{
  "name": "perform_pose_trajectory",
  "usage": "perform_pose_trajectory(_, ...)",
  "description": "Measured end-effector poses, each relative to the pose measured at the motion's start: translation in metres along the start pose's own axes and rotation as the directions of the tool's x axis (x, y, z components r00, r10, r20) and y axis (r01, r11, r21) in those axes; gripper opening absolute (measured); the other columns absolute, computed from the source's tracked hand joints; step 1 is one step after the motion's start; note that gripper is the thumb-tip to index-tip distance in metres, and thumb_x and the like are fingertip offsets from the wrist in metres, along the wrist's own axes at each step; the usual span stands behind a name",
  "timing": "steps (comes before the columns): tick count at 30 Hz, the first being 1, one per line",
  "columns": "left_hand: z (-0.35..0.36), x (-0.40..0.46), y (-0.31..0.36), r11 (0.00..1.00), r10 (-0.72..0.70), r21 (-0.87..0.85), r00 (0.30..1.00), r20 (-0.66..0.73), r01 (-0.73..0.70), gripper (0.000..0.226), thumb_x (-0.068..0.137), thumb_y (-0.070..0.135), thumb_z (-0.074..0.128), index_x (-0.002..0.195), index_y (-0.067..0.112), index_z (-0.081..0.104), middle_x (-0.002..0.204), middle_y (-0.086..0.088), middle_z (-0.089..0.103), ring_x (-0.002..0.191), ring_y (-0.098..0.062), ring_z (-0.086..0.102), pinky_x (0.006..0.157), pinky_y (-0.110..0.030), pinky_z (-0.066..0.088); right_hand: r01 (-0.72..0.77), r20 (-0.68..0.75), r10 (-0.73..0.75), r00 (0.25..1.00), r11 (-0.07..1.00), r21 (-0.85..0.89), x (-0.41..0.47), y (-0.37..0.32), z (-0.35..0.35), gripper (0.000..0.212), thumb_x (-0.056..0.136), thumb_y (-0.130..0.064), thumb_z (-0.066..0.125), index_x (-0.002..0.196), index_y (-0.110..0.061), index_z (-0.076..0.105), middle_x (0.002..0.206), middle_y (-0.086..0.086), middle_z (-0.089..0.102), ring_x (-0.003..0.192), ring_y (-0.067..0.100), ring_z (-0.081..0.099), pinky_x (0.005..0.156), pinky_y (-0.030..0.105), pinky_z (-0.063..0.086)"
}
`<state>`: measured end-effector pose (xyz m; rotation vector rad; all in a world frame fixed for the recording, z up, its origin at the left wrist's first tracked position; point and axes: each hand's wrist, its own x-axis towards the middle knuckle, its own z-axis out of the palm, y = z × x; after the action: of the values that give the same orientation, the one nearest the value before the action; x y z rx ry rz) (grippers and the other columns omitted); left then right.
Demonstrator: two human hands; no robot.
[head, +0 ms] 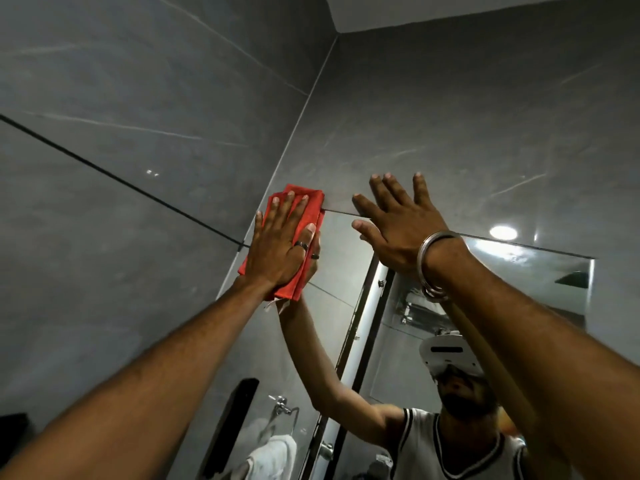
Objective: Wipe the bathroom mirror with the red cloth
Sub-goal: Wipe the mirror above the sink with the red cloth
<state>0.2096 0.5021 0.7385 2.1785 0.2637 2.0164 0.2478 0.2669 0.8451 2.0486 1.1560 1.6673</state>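
The bathroom mirror (339, 265) hangs on the grey tiled wall ahead, its top edge running right from the wall corner. A folded red cloth (310, 206) lies flat against the mirror's top left corner. My left hand (277, 247), with a dark ring on one finger, presses flat on the cloth with the fingers spread. My right hand (398, 223) rests open and flat across the mirror's top edge, fingers apart, holding nothing. A metal bangle (433, 265) sits on that wrist. The mirror reflects both arms.
Grey marble-look tiles (138, 168) cover the left wall, which meets the mirror wall in a corner beside the cloth. The reflection shows a glass door frame (363, 323), a towel ring with a white towel (277, 452) and a ceiling light (503, 232).
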Motion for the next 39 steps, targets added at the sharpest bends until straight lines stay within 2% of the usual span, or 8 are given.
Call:
perform_pose_trajectory(3, -0.005, 0.002, -0.011, 0.999, -0.031, -0.008, 1.000, 0.001, 0.031, 0.067, 0.102, 0.056, 0.015, 0.163, 0.032, -0.002, 0.176, 0.003, -0.002, 0.163, -0.020, -0.008, 0.128, -0.045, -0.017, 0.054, -0.004, -0.054, 0.999, 0.998, -0.021, 0.009, -0.013, 0.002, 0.068, 0.102, -0.064, 0.003, 0.164, -0.037, 0.002, 0.175, -0.002, -0.008, 0.162, 0.025, -0.010, 0.128, 0.061, -0.009)
perform_pose_trajectory(5, -0.006, 0.000, -0.012, 0.999, -0.028, 0.019, 1.000, 0.009, 0.028, 0.065, 0.104, 0.053, 0.016, 0.162, 0.034, -0.007, 0.176, 0.002, -0.005, 0.163, -0.020, -0.010, 0.127, -0.043, -0.018, 0.098, -0.006, -0.098, 0.995, 0.995, -0.023, 0.012, -0.023, 0.004, 0.068, 0.102, -0.064, 0.002, 0.164, -0.037, 0.002, 0.174, -0.003, -0.006, 0.162, 0.025, -0.008, 0.128, 0.060, -0.007)
perform_pose_trajectory(16, -0.007, -0.049, -0.021, 0.999, -0.001, 0.049, 0.997, 0.076, -0.003, 0.071, 0.101, 0.057, 0.009, 0.163, 0.026, -0.007, 0.176, -0.002, -0.007, 0.163, -0.023, -0.011, 0.132, -0.051, -0.008, 0.234, -0.024, -0.235, 0.972, 0.971, -0.049, 0.017, -0.052, 0.008, 0.071, 0.100, -0.066, 0.001, 0.164, -0.036, 0.009, 0.174, -0.002, 0.001, 0.162, 0.023, -0.002, 0.129, 0.060, -0.005)
perform_pose_trajectory(21, -0.005, -0.114, -0.030, 0.999, -0.008, 0.042, 0.996, 0.086, 0.004, 0.068, 0.104, 0.054, 0.016, 0.163, 0.025, -0.002, 0.176, -0.005, 0.000, 0.164, -0.026, -0.005, 0.132, -0.055, 0.000, 0.280, -0.030, -0.281, 0.959, 0.959, -0.042, -0.016, -0.073, 0.013, 0.071, 0.099, -0.066, -0.002, 0.164, -0.036, 0.006, 0.174, 0.000, 0.000, 0.162, 0.025, -0.004, 0.128, 0.061, -0.005)
perform_pose_trajectory(24, -0.003, -0.163, -0.038, 0.997, -0.046, 0.059, 0.992, 0.118, 0.039, 0.074, 0.104, 0.059, 0.008, 0.166, 0.019, 0.004, 0.176, -0.008, 0.003, 0.164, -0.028, -0.002, 0.131, -0.057, 0.002, 0.300, -0.018, -0.300, 0.954, 0.954, 0.007, -0.044, -0.095, 0.020, 0.076, 0.096, -0.067, -0.005, 0.164, -0.035, 0.008, 0.174, 0.001, 0.002, 0.162, 0.028, -0.001, 0.129, 0.062, -0.001)
perform_pose_trajectory(30, 0.007, -0.264, -0.059, 0.996, -0.082, 0.040, 0.988, 0.132, 0.077, 0.070, 0.106, 0.056, 0.014, 0.166, 0.023, 0.001, 0.176, -0.010, 0.002, 0.164, -0.032, -0.001, 0.131, -0.060, 0.003, 0.321, -0.049, -0.318, 0.947, 0.945, 0.064, -0.104, -0.133, 0.047, 0.075, 0.100, -0.067, 0.007, 0.164, -0.030, 0.018, 0.174, 0.006, 0.009, 0.162, 0.031, 0.003, 0.128, 0.063, 0.005)
perform_pose_trajectory(35, 0.010, -0.350, -0.081, 0.993, -0.113, 0.042, 0.985, 0.130, 0.109, 0.068, 0.106, 0.055, 0.021, 0.165, 0.030, -0.002, 0.175, -0.003, -0.002, 0.164, -0.032, 0.003, 0.132, -0.051, -0.002, 0.330, -0.075, -0.324, 0.943, 0.939, 0.101, -0.166, -0.175, 0.081, 0.073, 0.102, -0.066, 0.014, 0.165, -0.029, 0.015, 0.175, 0.007, 0.001, 0.162, 0.032, 0.001, 0.128, 0.064, 0.009)
perform_pose_trajectory(39, 0.014, -0.414, -0.098, 0.989, -0.143, 0.036, 0.982, 0.126, 0.140, 0.071, 0.105, 0.052, 0.028, 0.166, 0.026, 0.002, 0.175, -0.008, 0.003, 0.163, -0.033, 0.005, 0.131, -0.058, 0.005, 0.335, -0.112, -0.320, 0.941, 0.928, 0.161, -0.223, -0.208, 0.104, 0.072, 0.103, -0.066, 0.018, 0.164, -0.030, 0.021, 0.175, 0.005, 0.005, 0.163, 0.031, 0.001, 0.127, 0.064, 0.013)
